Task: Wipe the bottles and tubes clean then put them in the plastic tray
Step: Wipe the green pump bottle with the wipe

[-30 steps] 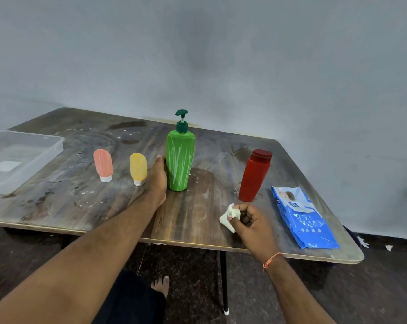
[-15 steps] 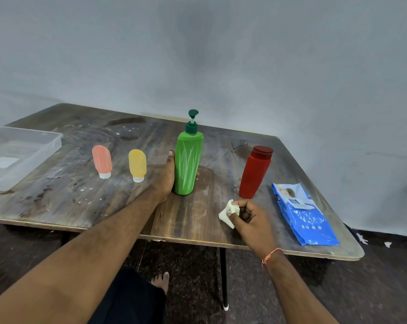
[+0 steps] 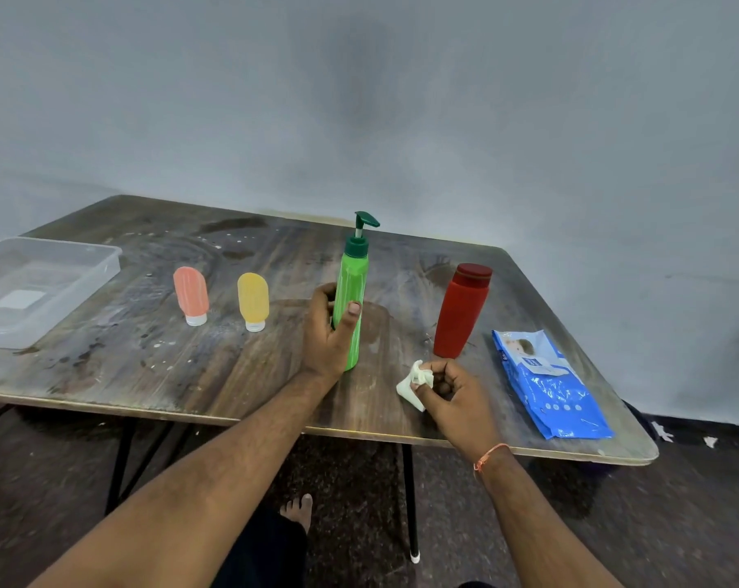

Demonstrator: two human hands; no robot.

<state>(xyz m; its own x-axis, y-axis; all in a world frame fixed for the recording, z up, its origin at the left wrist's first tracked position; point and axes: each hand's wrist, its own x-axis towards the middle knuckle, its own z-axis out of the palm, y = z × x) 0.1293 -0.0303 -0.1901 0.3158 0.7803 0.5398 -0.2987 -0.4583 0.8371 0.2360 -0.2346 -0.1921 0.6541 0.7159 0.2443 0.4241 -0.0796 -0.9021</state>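
My left hand (image 3: 327,333) is wrapped around the lower body of a tall green pump bottle (image 3: 352,282), which stands near the table's middle, leaning slightly. My right hand (image 3: 448,386) pinches a crumpled white wipe (image 3: 416,381) just above the tabletop, right of the bottle. A red bottle (image 3: 461,311) stands upright behind my right hand. A pink tube (image 3: 191,292) and a yellow tube (image 3: 253,299) stand cap-down to the left. The clear plastic tray (image 3: 100,271) sits at the table's far left, with nothing but a white label in it.
A blue pack of wipes (image 3: 546,384) lies flat at the right near the table's front edge (image 3: 189,411). The wooden tabletop is stained. A grey wall runs behind. My bare foot (image 3: 297,509) shows below the table beside a black leg.
My left hand went from resting against the green bottle's side to closing around it; the bottle shifted right and nearer to me. My right hand with the wipe has barely moved.
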